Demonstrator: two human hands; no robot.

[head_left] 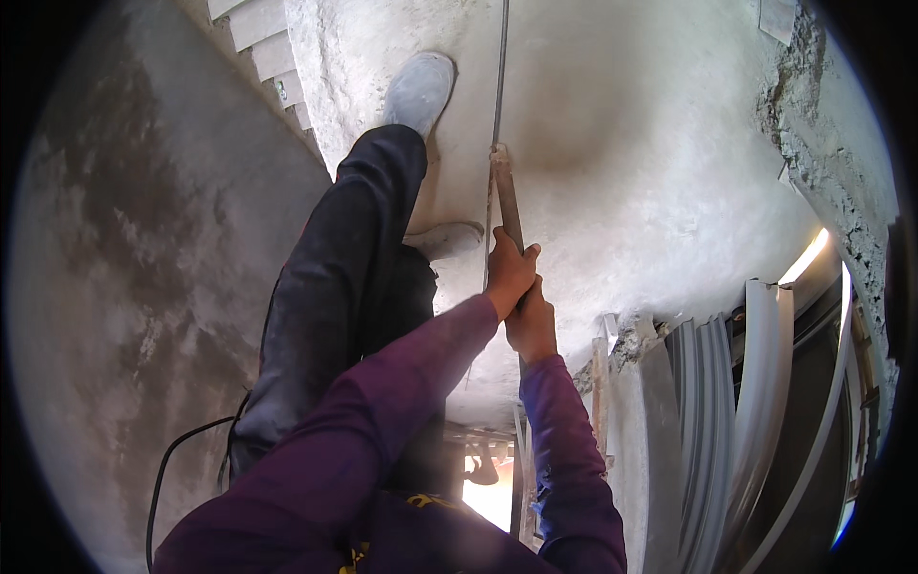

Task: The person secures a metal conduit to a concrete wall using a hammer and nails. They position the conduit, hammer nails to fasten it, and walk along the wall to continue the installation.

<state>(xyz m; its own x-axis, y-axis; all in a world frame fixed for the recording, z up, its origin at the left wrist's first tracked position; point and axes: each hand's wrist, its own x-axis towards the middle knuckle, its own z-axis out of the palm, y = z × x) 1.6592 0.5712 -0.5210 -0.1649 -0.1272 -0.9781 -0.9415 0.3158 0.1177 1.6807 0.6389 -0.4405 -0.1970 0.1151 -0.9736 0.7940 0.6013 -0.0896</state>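
A dusty bar-like tool (506, 182) points up the picture, its far end touching a thin dark metal rod (500, 67) lying along the pale concrete (631, 143). My left hand (510, 271) is closed around the bar. Just below it, my right hand (531, 320) also grips the bar, its fingers partly hidden. My legs in dark trousers (335, 249) are left of the bar, with a grey shoe (418, 88) on the concrete.
Stepped edges (263, 48) show at upper left beside a stained grey surface (115, 268). A black cable (172, 454) curves at lower left. Curved metal sheets (698, 411) stand at lower right, below a rough broken concrete edge (803, 134).
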